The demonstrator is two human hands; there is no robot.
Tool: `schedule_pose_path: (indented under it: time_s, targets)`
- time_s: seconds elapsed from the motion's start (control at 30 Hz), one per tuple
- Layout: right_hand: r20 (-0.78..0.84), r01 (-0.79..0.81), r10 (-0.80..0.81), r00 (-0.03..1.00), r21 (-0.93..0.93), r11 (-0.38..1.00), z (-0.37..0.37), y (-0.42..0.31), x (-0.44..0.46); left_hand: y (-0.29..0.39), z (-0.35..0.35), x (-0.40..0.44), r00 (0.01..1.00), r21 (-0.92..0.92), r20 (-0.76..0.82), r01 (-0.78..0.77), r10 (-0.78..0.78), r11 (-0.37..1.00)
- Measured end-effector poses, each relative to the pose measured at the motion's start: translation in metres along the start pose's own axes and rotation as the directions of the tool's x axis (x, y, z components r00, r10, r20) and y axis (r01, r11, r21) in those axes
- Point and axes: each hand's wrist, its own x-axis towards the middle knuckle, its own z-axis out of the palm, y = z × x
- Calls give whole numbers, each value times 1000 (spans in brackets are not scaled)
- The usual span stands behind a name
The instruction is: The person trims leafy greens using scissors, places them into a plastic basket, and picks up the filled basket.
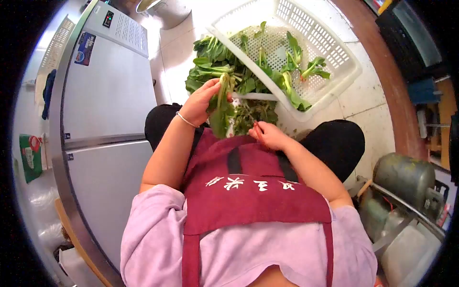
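My left hand, a thin bracelet at its wrist, is closed around the base of a leafy green; its leaves hang down in front of my lap. My right hand grips a slim red handle just to the right; the tool's working end cannot be made out. Between and beyond my hands lies a heap of loose leaves. Past my left hand is a pile of whole leafy greens. A white perforated basket stands farther off, tilted in view, with several greens inside.
A steel refrigerated cabinet rises close on my left. A metal pot stands on the tiled floor at the back. On my right are a dark rounded container and a metal rail.
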Motion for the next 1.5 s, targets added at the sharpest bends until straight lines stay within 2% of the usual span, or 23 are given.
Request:
schedule_pose_path:
  time_s: [0.03,0.07,0.13,0.17,0.23,0.3,0.43,0.53,0.63,0.77,0.83,1.07,1.13,1.17,1.23,1.37,1.4,1.47,1.5]
  targets:
    - [32,21,-23,999,72,997,2,3,1,-9,-5,-2,996,28,-56,65,-64,997]
    - [34,15,-17,999,69,998,3,6,2,-18,-11,-2,986,56,-112,128,-122,990]
    - [62,126,-134,989,117,985,5,1,-1,-41,-31,3,986,264,-122,143,-113,954]
    - [63,122,-129,990,115,986,6,0,-2,-52,-41,7,989,383,-110,131,-95,914]
    - [75,136,-133,988,-31,990,7,-1,-5,-65,-40,8,988,364,-129,128,-87,923]
    - [97,97,-92,991,-43,994,8,-1,-5,-71,-38,11,981,457,-168,169,-101,873]
    - [170,-2,13,985,-62,998,1,-5,-5,-77,-28,12,980,449,-165,171,-106,877]
    - [175,-16,31,984,-82,996,-2,-6,-5,-77,-24,11,977,466,-190,178,-98,867]
    - [159,11,2,987,-82,997,0,1,-2,-82,-28,15,983,530,-173,141,-56,836]
    - [155,14,-1,988,-84,996,-3,-1,-2,-85,-26,18,978,528,-205,133,-26,839]
    - [189,-13,28,982,-84,996,-5,-1,-1,-83,-21,18,974,465,-222,151,-50,872]
    - [187,-18,26,982,-46,999,-9,-8,-5,-85,-25,20,977,419,-197,159,-82,894]
    - [201,-59,64,978,-31,998,-10,-10,-5,-85,-24,20,989,587,-128,133,-71,799]
    - [199,-59,63,978,-28,998,-9,-9,-5,-86,-23,20,989,589,-127,134,-72,797]
    - [204,-102,109,973,-44,994,-8,-7,-5,-85,-16,17,1000,793,-29,15,13,610]
    - [219,-108,125,968,-87,990,-10,-9,-7,-88,-15,16,999,826,-31,38,-22,562]
    - [222,-151,169,960,-95,984,-10,-8,-6,-88,-14,16,999,826,-30,37,-22,562]
    - [222,-193,212,952,-106,975,-6,0,-3,-89,-12,15,992,831,-116,128,-56,541]
    - [221,-208,222,949,-88,974,-3,6,0,-93,-15,17,992,831,-115,126,-54,541]
